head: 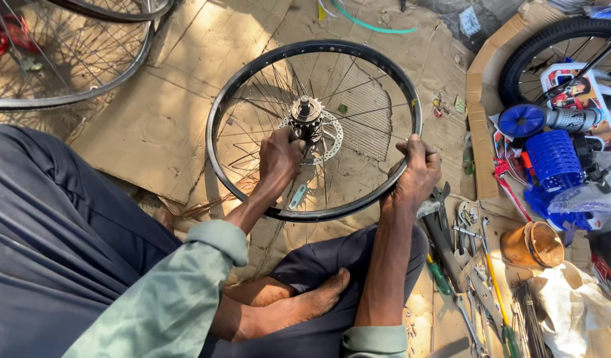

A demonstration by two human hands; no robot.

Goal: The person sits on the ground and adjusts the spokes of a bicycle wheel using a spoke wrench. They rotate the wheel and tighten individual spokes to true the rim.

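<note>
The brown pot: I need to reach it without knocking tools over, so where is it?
In the head view the brown pot lies at the right, beside the spread of hand tools, just below the blue toy parts.

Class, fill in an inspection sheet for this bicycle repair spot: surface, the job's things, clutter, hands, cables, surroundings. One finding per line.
Surface: flattened brown cardboard sheets on the ground.
Job's things: black spoked bicycle wheel rim lying flat, with silver hub and disc rotor at its centre.
Clutter: metal wrenches and screwdrivers, small brown tub, bundle of loose spokes.
Hands: left hand at the hub; right hand grips the rim.
Cables: green hose at the top edge.
Surroundings: second bare rim at upper left; small blue children's bicycle at right.
</note>
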